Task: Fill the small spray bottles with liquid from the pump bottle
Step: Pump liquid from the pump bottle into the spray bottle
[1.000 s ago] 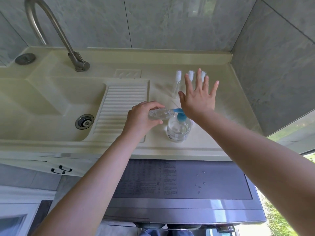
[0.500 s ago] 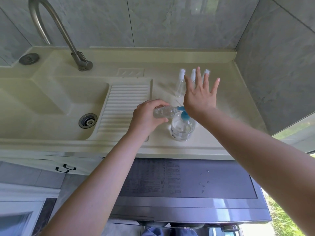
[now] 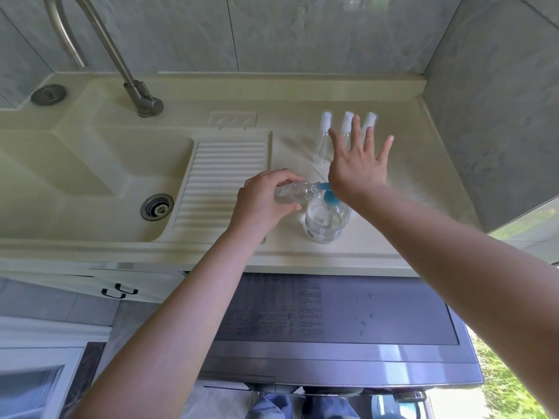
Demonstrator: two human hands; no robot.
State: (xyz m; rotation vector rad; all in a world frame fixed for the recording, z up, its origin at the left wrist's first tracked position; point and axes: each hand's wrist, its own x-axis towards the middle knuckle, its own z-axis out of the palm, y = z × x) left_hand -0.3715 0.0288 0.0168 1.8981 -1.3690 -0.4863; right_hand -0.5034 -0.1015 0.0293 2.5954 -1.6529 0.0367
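A clear pump bottle (image 3: 326, 220) with a blue pump head (image 3: 330, 198) stands near the counter's front edge. My left hand (image 3: 262, 202) grips a small clear spray bottle (image 3: 295, 192), tilted on its side, with its mouth against the blue nozzle. The heel of my right hand (image 3: 356, 163) presses on the pump head, fingers straight and spread. Behind it, three small capped spray bottles stand in a row: left (image 3: 322, 137), middle (image 3: 347, 120) and right (image 3: 369, 120), the last two partly hidden by my fingers.
A cream sink (image 3: 78, 182) with a ribbed washboard (image 3: 225, 182) and drain (image 3: 157, 207) lies to the left, a metal tap (image 3: 133, 83) behind it. Grey tiled walls close the back and right. A washing machine lid (image 3: 332, 328) sits below the counter edge.
Both hands keep the same hold and position at the pump bottle. The camera view shifted slightly, so everything sits a little to the right in the picture.
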